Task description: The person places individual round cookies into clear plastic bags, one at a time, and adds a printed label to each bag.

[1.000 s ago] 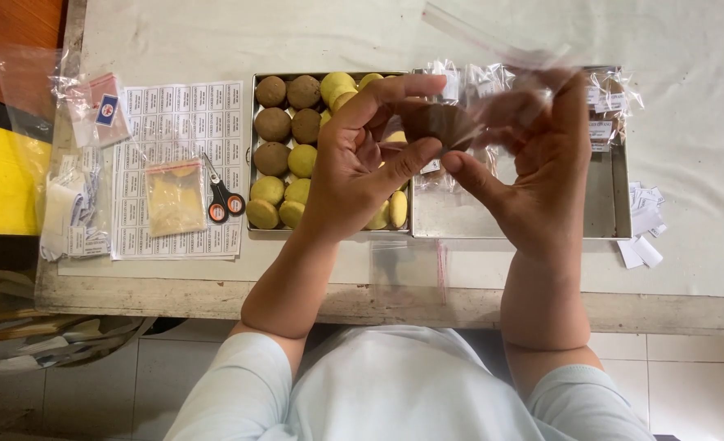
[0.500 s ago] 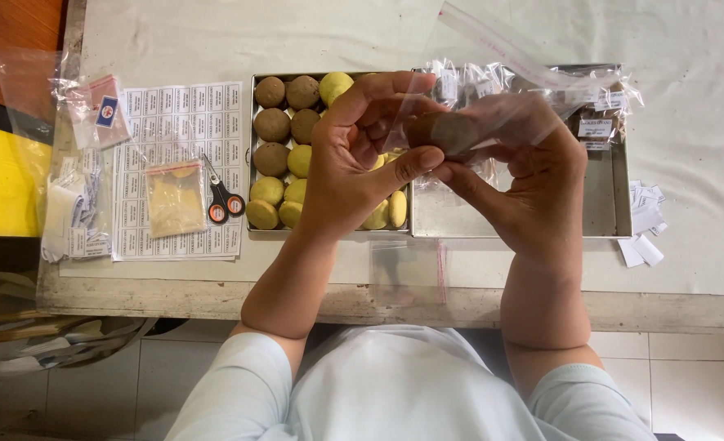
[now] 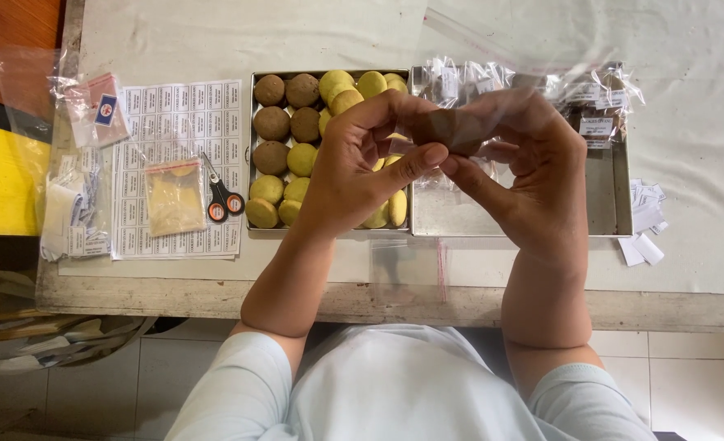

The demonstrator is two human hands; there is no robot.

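Work table (image 3: 542, 269): pale grey-white top with a worn, chipped front edge, spanning the frame's upper half.

Lying on it:
- white paper sheet of small printed labels (image 3: 174, 122), left of centre; on the sheet, small scissors with red-and-black handles (image 3: 220, 198) and a small clear bag of yellowish contents (image 3: 174, 196);
- crumpled clear plastic bags and paper slips (image 3: 72, 180), far left;
- two rectangular metal trays side by side, centre: the left-hand tray (image 3: 250, 147) and the right-hand tray (image 3: 621, 196);
- loose white paper slips (image 3: 644, 237), right;
- flat clear bag with a red strip (image 3: 411, 265), near front edge.
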